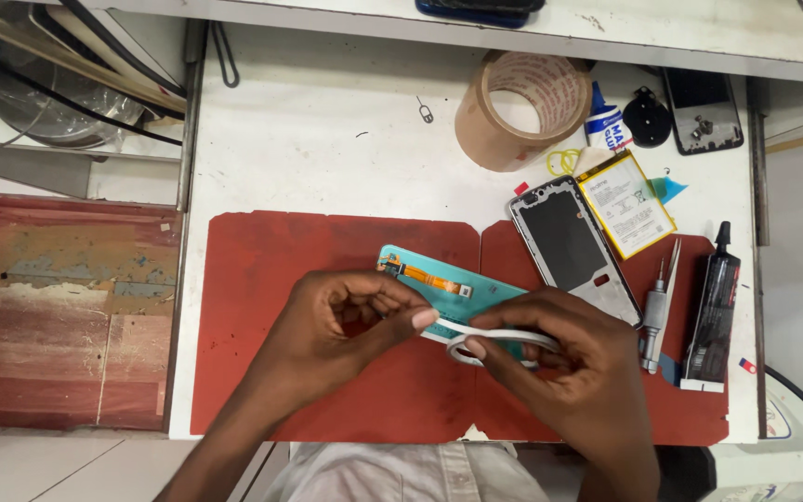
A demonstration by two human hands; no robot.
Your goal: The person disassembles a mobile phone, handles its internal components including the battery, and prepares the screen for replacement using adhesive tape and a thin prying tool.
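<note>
A teal phone screen panel (476, 293) with an orange flex cable (425, 276) lies on the red work mat (262, 279), partly under my hands. My left hand (346, 325) presses its thumb on a white strip (504, 336) at the panel's near edge. My right hand (559, 358) pinches the same white strip, which curls into a loop between its fingers. Both hands meet over the panel's lower edge.
To the right lie an empty phone frame (569, 244), a yellow-edged battery (626, 204), tweezers (671, 270), a metal screwdriver (654, 316) and a black glue tube (713, 311). A brown tape roll (522, 107), a small glue bottle (606, 121) and another phone part (704, 110) sit behind.
</note>
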